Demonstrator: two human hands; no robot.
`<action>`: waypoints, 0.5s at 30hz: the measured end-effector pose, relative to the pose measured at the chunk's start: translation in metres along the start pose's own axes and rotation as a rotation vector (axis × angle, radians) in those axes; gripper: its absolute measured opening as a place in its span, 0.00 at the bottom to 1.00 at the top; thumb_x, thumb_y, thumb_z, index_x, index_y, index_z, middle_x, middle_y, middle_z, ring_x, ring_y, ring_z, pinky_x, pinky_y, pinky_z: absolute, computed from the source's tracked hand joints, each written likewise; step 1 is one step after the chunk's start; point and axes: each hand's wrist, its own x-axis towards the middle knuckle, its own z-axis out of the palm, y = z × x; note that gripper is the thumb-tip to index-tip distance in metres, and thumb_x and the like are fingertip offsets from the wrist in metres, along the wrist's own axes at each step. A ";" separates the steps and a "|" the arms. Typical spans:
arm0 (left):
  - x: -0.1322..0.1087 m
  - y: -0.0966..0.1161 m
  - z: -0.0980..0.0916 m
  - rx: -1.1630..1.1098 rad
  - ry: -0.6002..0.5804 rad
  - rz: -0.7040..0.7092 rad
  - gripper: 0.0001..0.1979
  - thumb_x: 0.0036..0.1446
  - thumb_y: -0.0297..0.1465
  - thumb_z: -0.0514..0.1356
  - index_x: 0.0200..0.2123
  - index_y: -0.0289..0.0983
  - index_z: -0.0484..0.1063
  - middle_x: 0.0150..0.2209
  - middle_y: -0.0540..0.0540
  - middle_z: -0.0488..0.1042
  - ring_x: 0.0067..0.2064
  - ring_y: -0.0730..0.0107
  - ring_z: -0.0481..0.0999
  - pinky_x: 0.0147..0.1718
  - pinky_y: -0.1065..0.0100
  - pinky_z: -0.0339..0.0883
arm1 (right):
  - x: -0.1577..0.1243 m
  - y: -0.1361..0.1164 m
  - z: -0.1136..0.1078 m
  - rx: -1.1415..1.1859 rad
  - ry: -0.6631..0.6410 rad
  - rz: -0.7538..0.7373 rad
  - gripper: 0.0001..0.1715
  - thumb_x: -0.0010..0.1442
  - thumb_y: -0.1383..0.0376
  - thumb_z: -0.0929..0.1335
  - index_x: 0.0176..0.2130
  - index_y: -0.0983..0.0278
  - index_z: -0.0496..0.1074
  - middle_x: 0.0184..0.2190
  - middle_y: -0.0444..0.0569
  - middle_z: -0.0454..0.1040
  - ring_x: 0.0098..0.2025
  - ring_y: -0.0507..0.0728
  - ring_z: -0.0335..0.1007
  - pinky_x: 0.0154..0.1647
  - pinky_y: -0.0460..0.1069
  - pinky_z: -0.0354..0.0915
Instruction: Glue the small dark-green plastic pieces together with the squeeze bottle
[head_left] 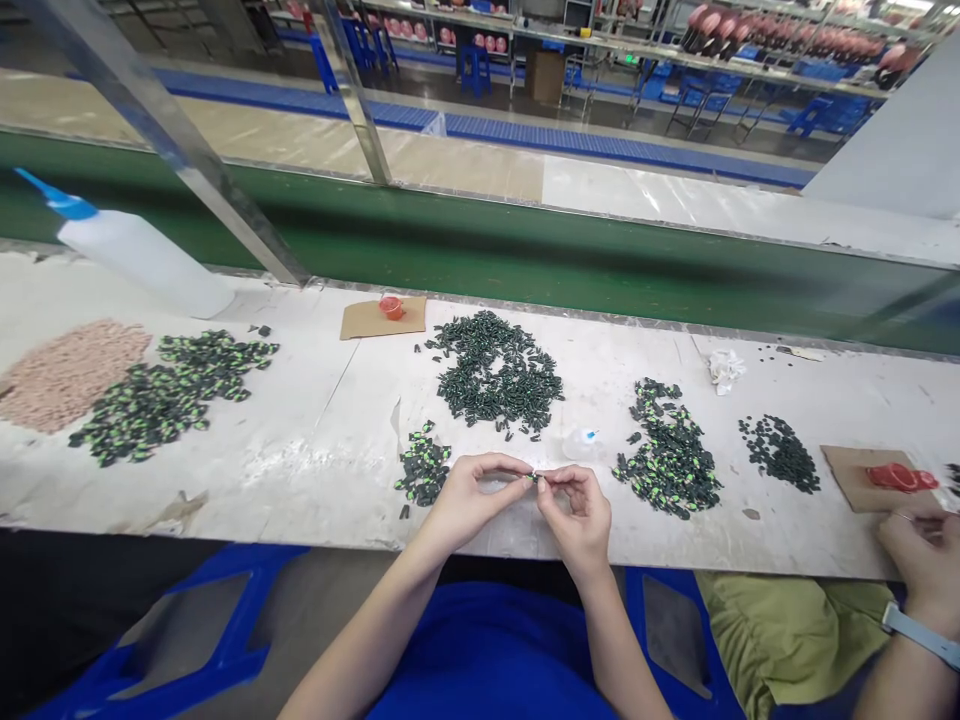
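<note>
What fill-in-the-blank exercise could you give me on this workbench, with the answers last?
The large white squeeze bottle has a ____ nozzle.
The leftmost red cup sits on a piece of ____.
The left hand and right hand hold a small dark part; the little blue-tipped bottle is nearer the ____ hand.
Answers: blue; cardboard; right.

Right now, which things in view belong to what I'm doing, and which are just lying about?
Likely in the job:
small dark piece between your left hand and right hand
central dark pile
green-flecked pile nearest left hand

Probably unrelated:
crumpled white wad
background blue stool
</note>
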 end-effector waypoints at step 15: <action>-0.008 0.004 0.013 0.028 0.134 0.081 0.07 0.43 0.27 0.64 0.30 0.36 0.78 0.30 0.46 0.80 0.33 0.65 0.80 0.37 0.68 0.73 | -0.006 0.006 -0.006 -0.066 -0.068 -0.266 0.13 0.55 0.72 0.69 0.37 0.59 0.62 0.29 0.44 0.73 0.34 0.53 0.74 0.34 0.49 0.71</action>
